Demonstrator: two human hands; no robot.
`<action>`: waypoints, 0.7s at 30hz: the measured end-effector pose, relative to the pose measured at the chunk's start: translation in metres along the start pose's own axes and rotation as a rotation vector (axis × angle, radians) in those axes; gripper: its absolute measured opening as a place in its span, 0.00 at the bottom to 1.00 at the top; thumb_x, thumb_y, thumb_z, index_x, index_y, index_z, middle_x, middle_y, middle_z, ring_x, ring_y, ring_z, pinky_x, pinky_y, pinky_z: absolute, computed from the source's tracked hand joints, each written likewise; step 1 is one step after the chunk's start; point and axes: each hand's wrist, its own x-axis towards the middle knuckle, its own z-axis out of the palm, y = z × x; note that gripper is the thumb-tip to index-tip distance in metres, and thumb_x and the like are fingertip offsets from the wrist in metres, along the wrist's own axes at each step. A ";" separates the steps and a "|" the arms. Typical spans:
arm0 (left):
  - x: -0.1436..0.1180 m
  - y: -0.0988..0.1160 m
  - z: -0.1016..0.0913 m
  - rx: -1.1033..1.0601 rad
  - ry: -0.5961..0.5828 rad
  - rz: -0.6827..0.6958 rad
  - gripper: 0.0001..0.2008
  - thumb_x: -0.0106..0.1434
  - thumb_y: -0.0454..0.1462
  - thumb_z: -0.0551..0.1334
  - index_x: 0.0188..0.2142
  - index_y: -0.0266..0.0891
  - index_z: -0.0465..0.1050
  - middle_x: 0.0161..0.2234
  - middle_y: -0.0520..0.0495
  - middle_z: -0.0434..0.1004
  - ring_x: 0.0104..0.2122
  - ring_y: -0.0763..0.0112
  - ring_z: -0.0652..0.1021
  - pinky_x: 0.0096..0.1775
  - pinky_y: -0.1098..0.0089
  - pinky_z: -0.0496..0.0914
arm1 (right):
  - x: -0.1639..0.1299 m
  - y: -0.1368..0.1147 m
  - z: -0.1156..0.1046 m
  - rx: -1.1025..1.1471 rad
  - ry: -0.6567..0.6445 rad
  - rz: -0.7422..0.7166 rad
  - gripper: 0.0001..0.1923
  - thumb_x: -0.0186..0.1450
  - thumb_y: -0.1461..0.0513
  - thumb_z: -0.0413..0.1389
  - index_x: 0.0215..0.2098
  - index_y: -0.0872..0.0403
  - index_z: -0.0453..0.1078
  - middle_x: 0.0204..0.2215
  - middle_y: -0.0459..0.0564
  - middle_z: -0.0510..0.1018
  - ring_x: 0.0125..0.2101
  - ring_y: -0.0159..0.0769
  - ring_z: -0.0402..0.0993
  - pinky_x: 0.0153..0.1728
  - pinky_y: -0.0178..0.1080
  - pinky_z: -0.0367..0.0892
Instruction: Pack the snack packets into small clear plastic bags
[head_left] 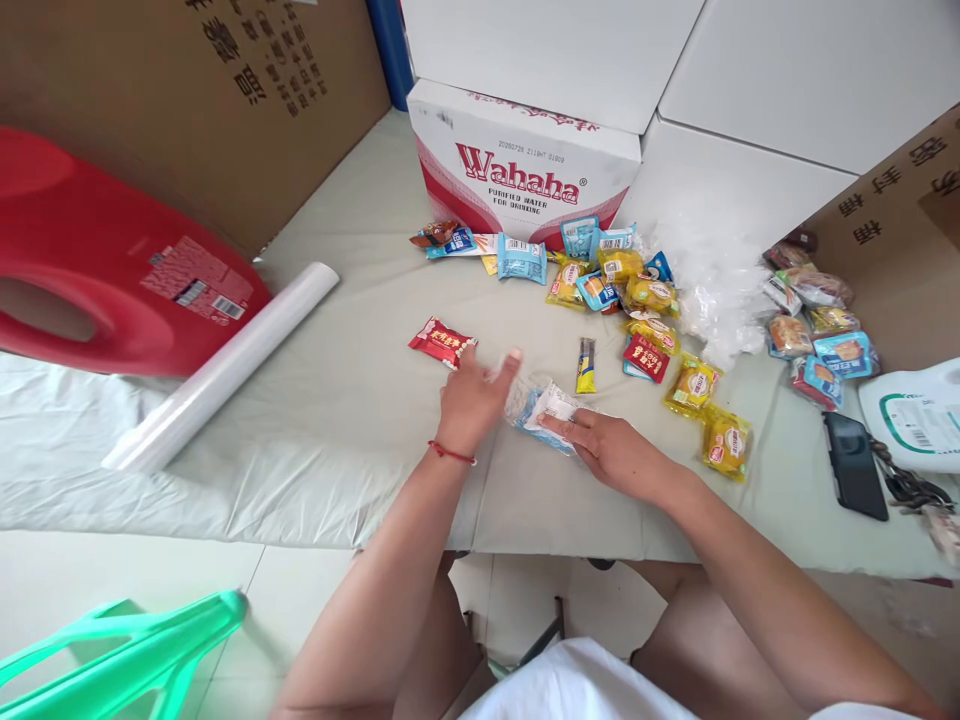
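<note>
Both hands on bench: right hand (pixel 611 450) pins blue-white snack packet (pixel 551 408) flat, fingers together; left hand (pixel 472 395) open, fingers apart, touching its clear edge. Risk: slick wrapper may slide toward yellow stick pack (pixel 586 365).

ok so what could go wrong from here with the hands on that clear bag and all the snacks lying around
1. The right hand pins the clear bag while the left hand is blurred above its edge; the thin film might tear or slip.
2. The yellow packet lies near the table's front edge; a sweep of the right forearm could knock it off.
3. The phone also sits close to that edge.
</note>
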 end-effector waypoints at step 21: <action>-0.052 0.015 0.027 -0.249 -0.364 0.463 0.19 0.69 0.38 0.51 0.31 0.43 0.81 0.33 0.51 0.84 0.40 0.64 0.79 0.48 0.63 0.70 | -0.018 -0.002 -0.002 0.245 0.094 -0.174 0.24 0.70 0.66 0.52 0.63 0.48 0.71 0.42 0.56 0.71 0.41 0.40 0.69 0.42 0.42 0.70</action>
